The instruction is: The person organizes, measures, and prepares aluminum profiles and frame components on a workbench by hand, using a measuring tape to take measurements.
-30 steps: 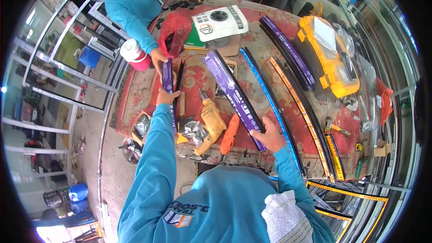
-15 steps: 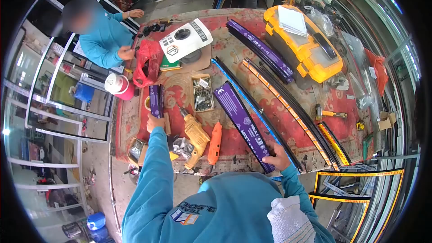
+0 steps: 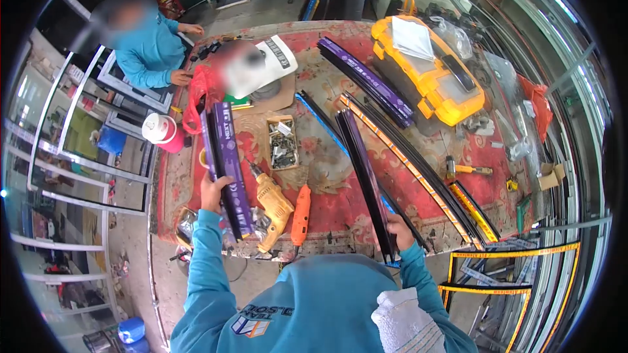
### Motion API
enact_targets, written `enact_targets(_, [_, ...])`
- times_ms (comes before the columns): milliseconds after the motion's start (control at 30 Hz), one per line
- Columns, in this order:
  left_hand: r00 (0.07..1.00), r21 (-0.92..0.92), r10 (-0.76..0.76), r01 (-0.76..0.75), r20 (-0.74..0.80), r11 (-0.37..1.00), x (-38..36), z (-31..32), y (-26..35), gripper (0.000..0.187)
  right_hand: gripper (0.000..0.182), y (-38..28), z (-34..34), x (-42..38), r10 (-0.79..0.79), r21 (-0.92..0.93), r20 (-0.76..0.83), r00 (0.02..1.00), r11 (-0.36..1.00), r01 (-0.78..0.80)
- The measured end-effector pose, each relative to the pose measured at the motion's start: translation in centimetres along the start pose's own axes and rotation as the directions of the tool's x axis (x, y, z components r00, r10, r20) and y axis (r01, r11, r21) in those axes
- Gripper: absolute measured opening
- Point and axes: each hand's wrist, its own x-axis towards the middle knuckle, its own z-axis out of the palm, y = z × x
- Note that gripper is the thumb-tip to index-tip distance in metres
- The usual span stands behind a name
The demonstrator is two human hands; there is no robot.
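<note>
My left hand (image 3: pixel 212 193) is closed around a long black profile with purple printed film (image 3: pixel 230 147), lifted at the table's left side. In my right hand (image 3: pixel 400 232) is the near end of another black profile (image 3: pixel 364 180). Its dark channelled side faces up, with purple film along one edge. Partly under it lies a blue-striped strip (image 3: pixel 324 121). Between my hands rest a yellow drill (image 3: pixel 275 206) and an orange power tool (image 3: pixel 301 216). A small box of metal parts (image 3: pixel 282 147) sits beyond them.
A co-worker (image 3: pixel 150 49) stands at the far left by a red plastic bag (image 3: pixel 203 91) and a jug (image 3: pixel 163 132). Right of my hands lie orange-striped profiles (image 3: pixel 405 163), a purple-film profile (image 3: pixel 366 78), a yellow case (image 3: pixel 428 68) and a hammer (image 3: pixel 468 169).
My left hand has raised the left profile and drawn it nearer, showing more of its length. My right hand has turned its profile, so the dark side replaces the printed purple face.
</note>
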Motion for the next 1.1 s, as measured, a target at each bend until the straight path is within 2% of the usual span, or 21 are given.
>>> enact_targets(33, [0.980,-0.237,-0.073,0.116,0.184,0.965,-0.8,1.6,0.7,0.047,0.059,0.1,0.0,0.1,-0.026,-0.040,0.040,0.999,0.999,0.027])
enact_targets(67, [0.919,-0.426,-0.105,0.275,0.381,0.862,-1.4,3.3,1.0,0.045,0.059,0.3,0.0,0.1,-0.038,-0.028,0.012,0.999,0.999,0.038])
enact_targets(133, [0.810,-0.501,-0.186,0.506,0.557,0.702,-2.1,7.3,-1.1,0.047,0.060,0.6,0.6,0.0,-0.113,-0.108,0.007,0.994,0.988,0.113])
enact_targets(167, [0.728,-0.472,-0.283,0.641,0.625,0.606,-4.1,9.9,1.7,0.055,0.060,0.4,1.2,-0.3,-0.129,-0.119,0.009,0.992,0.984,0.129])
enact_targets(200, [0.686,-0.479,-0.227,0.670,0.691,0.567,-3.0,11.4,-2.4,0.060,0.061,-0.1,2.1,-0.5,-0.145,-0.135,0.018,0.989,0.980,0.146])
enact_targets(267, [0.683,-0.527,-0.100,0.639,0.723,0.560,-5.5,16.4,-0.4,0.063,0.063,-0.5,2.9,-1.4,-0.145,-0.090,0.007,0.989,0.985,0.145])
enact_targets(333, [0.644,-0.566,-0.027,0.690,0.764,0.451,-5.7,21.1,-2.8,0.069,0.068,-0.1,2.9,-2.2,-0.218,-0.128,0.006,0.976,0.968,0.217])
enact_targets(367, [0.529,-0.514,0.054,0.788,0.847,0.340,-5.5,23.0,-4.2,0.074,0.073,0.0,2.4,-3.1,-0.162,-0.047,0.048,0.986,0.985,0.164])
enact_targets(400, [0.410,-0.435,0.151,0.870,0.900,0.232,-5.4,24.9,-4.8,0.078,0.073,0.0,2.3,-4.0,-0.172,-0.040,0.039,0.984,0.984,0.173])
enact_targets(467, [0.385,-0.423,0.188,0.871,0.904,0.251,-8.3,27.6,2.0,0.081,0.075,-0.1,2.8,-5.8,-0.282,-0.085,-0.130,0.950,0.958,0.273])
enact_targets(500, [0.400,-0.432,0.169,0.860,0.901,0.272,-9.3,29.0,3.7,0.088,0.080,0.2,2.8,-6.2,-0.377,-0.201,-0.224,0.899,0.920,0.336])
enact_targets(533, [0.380,-0.440,0.239,0.848,0.894,0.295,-9.5,30.4,4.2,0.085,0.080,0.6,2.3,-7.1,-0.385,-0.193,-0.236,0.892,0.918,0.345])
enact_targets(600, [0.421,-0.458,0.180,0.815,0.889,0.356,-9.5,32.0,4.5,0.078,0.083,1.7,0.6,-9.3,-0.409,-0.291,-0.370,0.834,0.904,0.314])
enact_targets(633, [0.420,-0.453,0.171,0.818,0.891,0.355,-8.9,33.0,3.6,0.073,0.086,2.6,0.7,-9.6,-0.476,-0.308,-0.466,0.746,0.877,0.368])
enact_targets(733, [0.318,-0.365,0.181,0.837,0.931,0.408,-7.7,34.7,2.9,0.066,0.087,3.9,-0.5,-12.9,-0.408,-0.245,-0.486,0.773,0.913,0.327])
enact_targets(800, [0.285,-0.333,0.174,0.848,0.942,0.412,-7.8,36.1,2.5,0.064,0.088,4.0,-0.4,-14.4,-0.403,-0.236,-0.480,0.779,0.915,0.328])
enact_targets(867, [0.346,-0.330,0.059,0.806,0.936,0.491,-8.1,37.6,0.9,0.062,0.090,4.1,-0.2,-15.7,-0.298,-0.165,-0.499,0.814,0.954,0.248])
enact_targets(933, [0.414,-0.345,-0.079,0.837,0.907,0.426,-10.0,39.4,0.5,0.040,0.091,4.4,-0.6,-16.3,-0.268,-0.158,-0.508,0.819,0.963,0.217])
enact_targets(1000, [0.426,-0.326,-0.148,0.837,0.893,0.439,-11.4,41.4,-0.8,0.028,0.093,4.5,-0.7,-16.7,-0.249,-0.137,-0.547,0.800,0.969,0.208])
enact_targets(1067, [0.500,-0.400,-0.244,0.842,0.831,0.363,-13.0,44.1,-1.0,0.020,0.094,4.2,-1.0,-17.1,-0.241,-0.130,-0.553,0.797,0.970,0.203])
enact_targets(1100, [0.496,-0.400,-0.282,0.853,0.821,0.335,-13.6,45.3,-1.4,0.018,0.094,4.0,-1.1,-17.3,-0.238,-0.125,-0.563,0.792,0.971,0.203])
